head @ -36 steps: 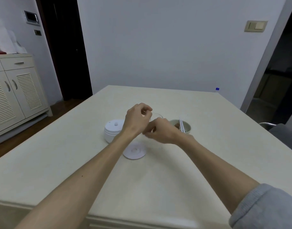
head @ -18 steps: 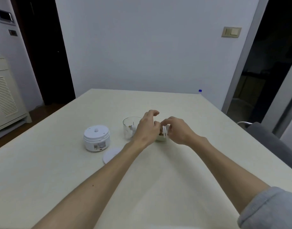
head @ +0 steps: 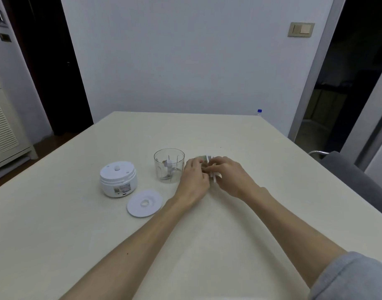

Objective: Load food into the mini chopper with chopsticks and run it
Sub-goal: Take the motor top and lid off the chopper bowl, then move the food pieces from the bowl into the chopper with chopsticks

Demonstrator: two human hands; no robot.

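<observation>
The clear chopper cup (head: 169, 165), with its blade inside, stands uncovered in the middle of the table. Left of it sits the white motor unit (head: 118, 178), and the flat white lid (head: 144, 203) lies in front of both. My left hand (head: 195, 177) and my right hand (head: 227, 174) meet over the small food bowl (head: 201, 158), just right of the cup, and hide most of it. White chopsticks (head: 213, 177) poke out between my fingers. My right hand grips them; my left hand's fingers touch them too.
The cream table (head: 207, 234) spreads wide around me. A grey chair (head: 348, 169) stands at its right edge. A blue-capped bottle (head: 259, 111) peeks over the far right corner. A white cabinet (head: 4, 131) stands at the far left.
Both hands have left the chopper cup and moved right to the bowl, where they took hold of the chopsticks. My view has turned right, so the cup and motor unit sit further left.
</observation>
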